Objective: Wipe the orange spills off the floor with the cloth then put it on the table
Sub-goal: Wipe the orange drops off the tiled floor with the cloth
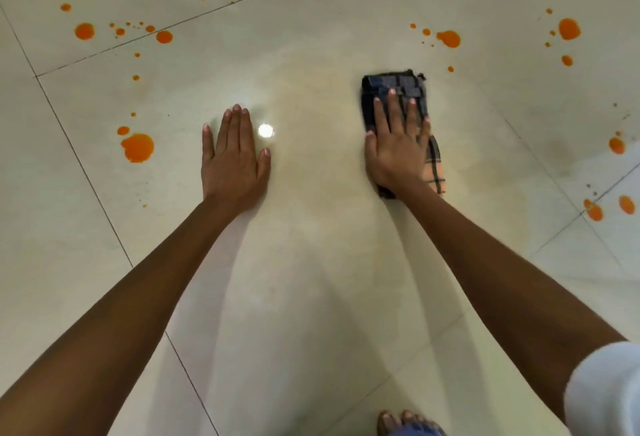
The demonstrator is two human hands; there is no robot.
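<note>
I see the right hand (398, 151) flat on the cloth (381, 84), fingers (394, 113) straight, pressing it to the floor (311, 279). The left hand (233, 158) lies flat, left of the cloth, straight-fingered and holding nothing. Spills (138, 147) lie around the cloth.

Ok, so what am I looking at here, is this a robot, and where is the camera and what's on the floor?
No robot here: these are a person's two bare arms, filmed by one camera worn on the head, looking down. The left hand lies flat on the tiled floor, holding nothing. The right hand presses with straight fingers on a folded checked cloth. All around, orange spills dot the tiles. The bright dot is a reflected light. No table shows.
</note>
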